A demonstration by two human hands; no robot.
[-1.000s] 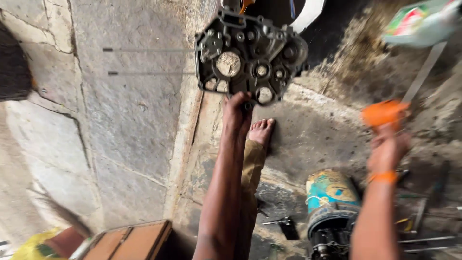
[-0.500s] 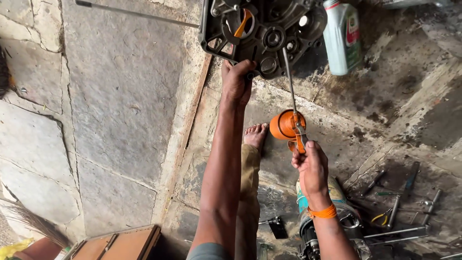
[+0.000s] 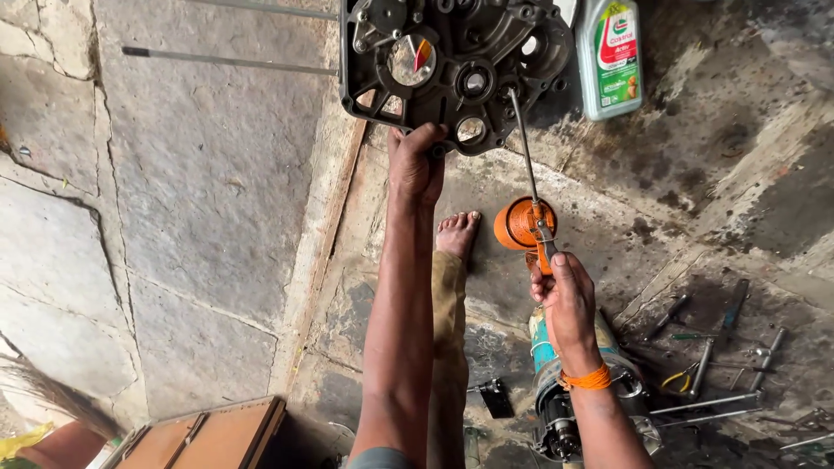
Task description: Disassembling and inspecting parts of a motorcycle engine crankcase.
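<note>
My left hand grips the lower edge of a dark metal engine case cover, held up over the stone floor. My right hand is closed on the handle of an orange oil can. The can's long thin metal spout reaches up to a hole in the cover's right side. An orange band circles my right wrist. My bare foot stands on the floor between the two arms.
A grey-green oil bottle stands by the cover at the top right. A teal and metal motor lies under my right forearm, with wrenches and pliers scattered right of it. A wooden box sits bottom left. Two thin rods lie on the slabs.
My right hand has brought the orange oil can in from the far right, and its spout now touches the cover. The view has shifted so the cover sits higher and more central.
</note>
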